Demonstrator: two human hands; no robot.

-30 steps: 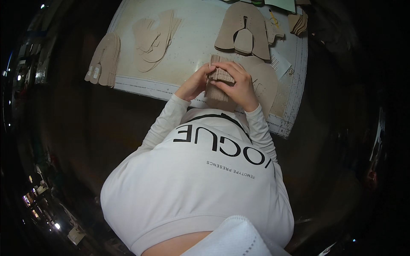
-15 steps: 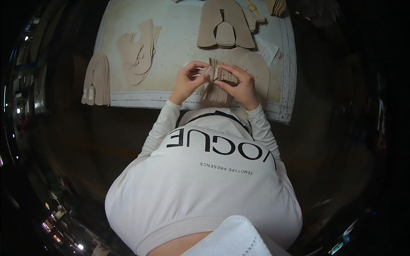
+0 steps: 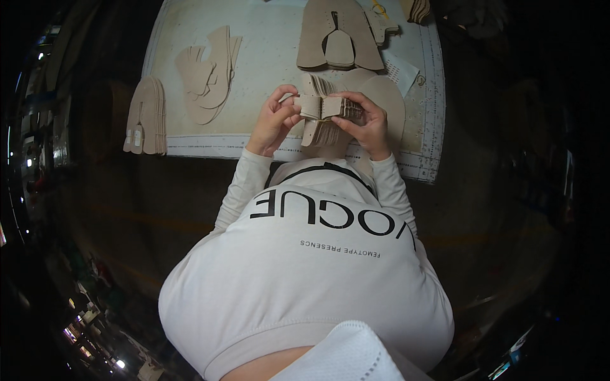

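In front of my body I hold a bundle of small beige leather-like pieces [image 3: 333, 106], stacked in layers. It looks bound at the middle, with ends fanning to the far and near sides as well as left and right. My right hand [image 3: 370, 127] is closed around the thick right end, thumb on the near side and fingers on the far side. At the left end, my left hand [image 3: 273, 124] has thumb and fingertips on the edge of a flat top piece. Whether it pinches one layer or several is hard to see.
On the pale table [image 3: 267, 57] lie a large arched stack of beige cut pieces [image 3: 311, 38], curved pieces [image 3: 213, 76] at the left and another arched stack [image 3: 149, 117] at the left edge. A white paper sheet [image 3: 401, 73] rests at the right.
My left hand has drawn slightly left and its fingers have spread. The bundle's left end now lies flatter and more exposed, and the right hand has shifted slightly right.
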